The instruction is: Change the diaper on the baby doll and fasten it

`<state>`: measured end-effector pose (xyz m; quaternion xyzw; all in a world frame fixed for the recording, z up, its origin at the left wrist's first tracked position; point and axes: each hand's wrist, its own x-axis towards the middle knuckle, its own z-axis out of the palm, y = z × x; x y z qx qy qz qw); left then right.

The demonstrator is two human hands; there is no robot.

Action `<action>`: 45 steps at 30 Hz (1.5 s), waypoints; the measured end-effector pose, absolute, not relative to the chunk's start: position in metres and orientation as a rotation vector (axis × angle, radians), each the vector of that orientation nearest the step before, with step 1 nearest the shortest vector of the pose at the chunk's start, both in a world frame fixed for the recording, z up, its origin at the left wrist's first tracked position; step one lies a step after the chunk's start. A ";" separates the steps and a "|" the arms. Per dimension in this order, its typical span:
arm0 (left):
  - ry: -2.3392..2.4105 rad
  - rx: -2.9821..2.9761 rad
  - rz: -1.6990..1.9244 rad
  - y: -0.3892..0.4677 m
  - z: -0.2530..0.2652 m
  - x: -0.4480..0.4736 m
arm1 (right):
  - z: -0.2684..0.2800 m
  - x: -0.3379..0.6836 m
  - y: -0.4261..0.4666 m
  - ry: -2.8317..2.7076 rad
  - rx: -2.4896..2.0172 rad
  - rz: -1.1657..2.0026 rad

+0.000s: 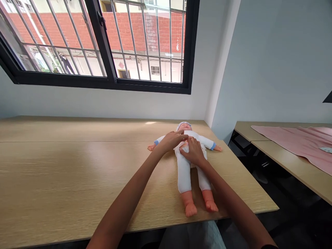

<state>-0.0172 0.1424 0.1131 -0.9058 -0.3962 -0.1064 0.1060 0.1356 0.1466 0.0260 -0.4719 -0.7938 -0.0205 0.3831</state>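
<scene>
A baby doll lies on its back on the wooden table, feet toward me and arms spread wide. It wears a white outfit with blue cuffs and a patterned cap. My left hand reaches over the doll's chest, its fingertips closed at the front of the white top. Just below and to the right, my right hand bends its fingers against the clothing at the belly. Some of the doll's skin shows between my hands. The exact grip of the fingertips is partly hidden.
The wooden table runs left along the wall, under a barred window. Its right edge lies close beside the doll. Across a gap to the right, a second table carries a pink cloth.
</scene>
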 end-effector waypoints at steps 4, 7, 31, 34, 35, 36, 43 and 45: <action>-1.170 -2.679 -0.325 0.142 0.103 -0.004 | 0.021 0.137 0.144 -1.881 -1.133 0.028; -1.174 -2.646 -0.387 0.143 0.099 0.001 | 0.018 0.139 0.144 -1.827 -1.100 0.116; -1.354 -3.035 -0.959 0.165 0.086 -0.009 | -0.015 0.237 0.198 -0.869 -1.152 0.231; -1.361 -3.046 -0.951 0.164 0.087 -0.010 | -0.017 0.241 0.199 -0.856 -1.175 0.212; -1.367 -3.043 -0.949 0.163 0.087 -0.010 | -0.017 0.241 0.199 -0.866 -1.177 0.211; -1.373 -3.039 -0.945 0.163 0.087 -0.010 | -0.017 0.241 0.200 -0.880 -1.177 0.210; -1.382 -3.049 -0.909 0.161 0.089 -0.012 | -0.018 0.238 0.201 -0.938 -1.181 0.182; -1.393 -3.041 -0.913 0.161 0.090 -0.012 | -0.018 0.238 0.201 -0.938 -1.185 0.176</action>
